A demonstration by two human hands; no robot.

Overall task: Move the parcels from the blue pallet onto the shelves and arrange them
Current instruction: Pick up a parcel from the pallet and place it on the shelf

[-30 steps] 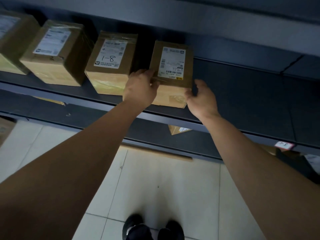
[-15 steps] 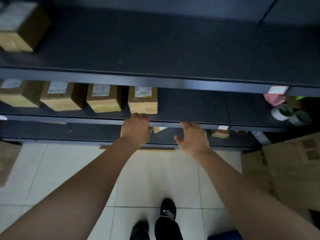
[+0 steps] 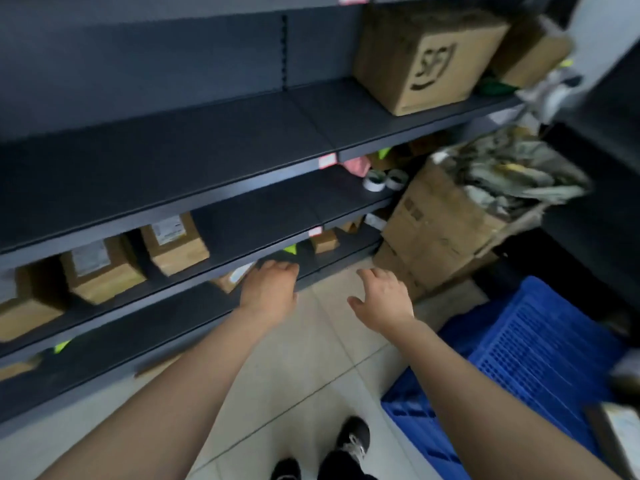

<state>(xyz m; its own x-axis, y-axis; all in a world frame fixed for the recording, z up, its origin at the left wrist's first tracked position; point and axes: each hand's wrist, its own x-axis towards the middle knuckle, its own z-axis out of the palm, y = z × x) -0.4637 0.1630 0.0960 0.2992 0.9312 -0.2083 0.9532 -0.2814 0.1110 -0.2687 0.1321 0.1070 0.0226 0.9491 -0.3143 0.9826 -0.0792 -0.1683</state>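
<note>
3 labelled parcels (image 3: pixel 173 244) stand in a row at the left of the middle shelf (image 3: pixel 259 216), so part of the job looks done. The left hand (image 3: pixel 270 289) and right hand (image 3: pixel 384 299) hang empty, fingers loose, just before the shelf edge. The blue pallet (image 3: pixel 536 341) lies near right, where 1 blurred parcel (image 3: pixel 623 431) seems left to fetch.

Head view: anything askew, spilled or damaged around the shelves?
One thing: the open carton at the right end of the shelves is overfilled, with crumpled material heaped above its rim. The shelved parcels stand in an even row, though motion blur hides detail. Left hand and right hand hold nothing.
</note>
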